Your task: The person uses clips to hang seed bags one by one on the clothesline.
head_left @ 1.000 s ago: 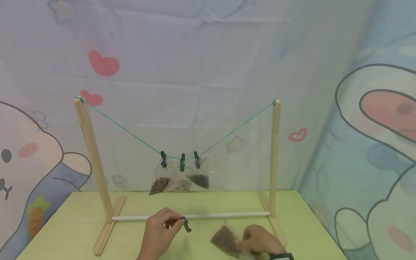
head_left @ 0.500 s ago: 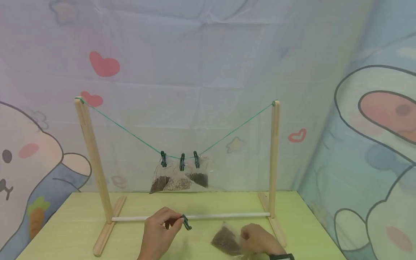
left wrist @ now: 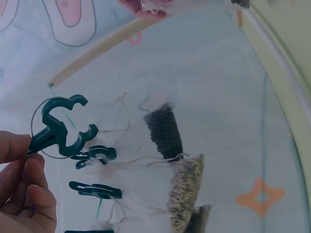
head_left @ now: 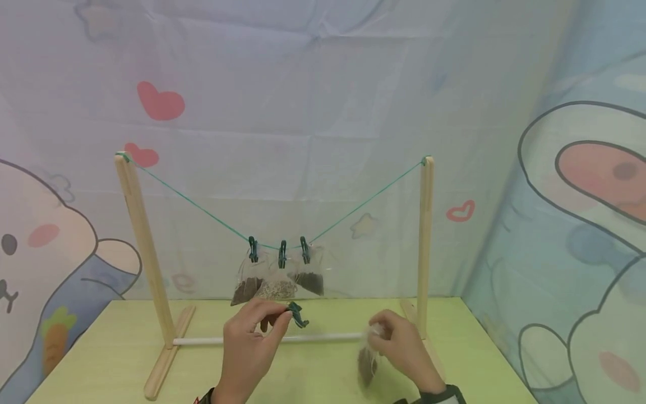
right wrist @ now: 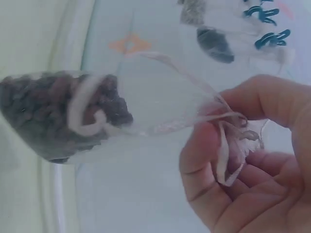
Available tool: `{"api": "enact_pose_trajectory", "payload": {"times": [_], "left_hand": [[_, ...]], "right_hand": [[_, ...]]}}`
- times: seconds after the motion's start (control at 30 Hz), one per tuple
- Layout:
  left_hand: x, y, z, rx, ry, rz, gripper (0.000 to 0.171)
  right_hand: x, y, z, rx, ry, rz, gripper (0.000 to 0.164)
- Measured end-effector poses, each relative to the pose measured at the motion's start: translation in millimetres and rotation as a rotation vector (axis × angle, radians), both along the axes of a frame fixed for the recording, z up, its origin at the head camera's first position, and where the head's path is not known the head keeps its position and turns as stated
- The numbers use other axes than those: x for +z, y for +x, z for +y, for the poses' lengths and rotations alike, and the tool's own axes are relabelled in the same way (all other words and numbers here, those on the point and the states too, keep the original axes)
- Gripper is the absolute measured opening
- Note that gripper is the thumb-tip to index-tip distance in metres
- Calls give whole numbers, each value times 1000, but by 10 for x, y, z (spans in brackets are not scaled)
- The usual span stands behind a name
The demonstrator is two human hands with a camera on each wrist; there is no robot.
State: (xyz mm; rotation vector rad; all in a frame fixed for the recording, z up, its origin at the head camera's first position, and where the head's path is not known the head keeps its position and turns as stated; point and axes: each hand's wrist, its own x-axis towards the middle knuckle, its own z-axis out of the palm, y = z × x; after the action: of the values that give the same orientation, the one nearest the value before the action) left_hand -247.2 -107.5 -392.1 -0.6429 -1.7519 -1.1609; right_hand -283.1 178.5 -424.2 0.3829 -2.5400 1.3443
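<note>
My left hand (head_left: 252, 339) pinches a dark green clothespin (left wrist: 58, 128) by its handles; the jaws of the clothespin are spread apart in the left wrist view. My right hand (head_left: 401, 345) pinches the gathered top of a clear drawstring bag (right wrist: 63, 114) holding dark brown lumps, and the bag hangs down above the table. Between the hands and farther back, three green clothespins (head_left: 282, 254) sit on a sagging green string (head_left: 197, 205). From them hang three small bags: one of dark brown bits (head_left: 247, 290), one of pale grains (left wrist: 187, 189) and one of black pellets (left wrist: 164, 131).
Two wooden posts (head_left: 141, 235) (head_left: 425, 247) hold up the string's ends. A white rod (head_left: 323, 338) joins their feet low over the pale yellow table (head_left: 101, 348). A cartoon-printed cloth (head_left: 323, 112) stands behind.
My right hand has lifted the bag of brown lumps off the table, and the bag now hangs. My left hand has risen slightly with the clothespin, toward the hanging bags.
</note>
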Motion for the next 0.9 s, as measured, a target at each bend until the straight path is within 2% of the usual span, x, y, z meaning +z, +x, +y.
{"api": "enact_pose_trajectory", "payload": {"times": [0.13, 0.27, 0.5, 0.7, 0.9], "left_hand": [[178, -27, 31, -8, -44, 52, 18], [382, -119, 66, -6, -76, 115, 16], [696, -276, 131, -17, -69, 198, 12], [889, -365, 179, -2, -47, 193, 8], [1001, -476, 233, 2, -28, 155, 9]], "right_hand": [[135, -18, -30, -30, -76, 32, 21], [266, -82, -46, -2, -119, 85, 24], [478, -188, -79, 80, -186, 181, 21], [659, -285, -101, 103, -134, 288, 16], [839, -379, -107, 112, -94, 316, 16]]}}
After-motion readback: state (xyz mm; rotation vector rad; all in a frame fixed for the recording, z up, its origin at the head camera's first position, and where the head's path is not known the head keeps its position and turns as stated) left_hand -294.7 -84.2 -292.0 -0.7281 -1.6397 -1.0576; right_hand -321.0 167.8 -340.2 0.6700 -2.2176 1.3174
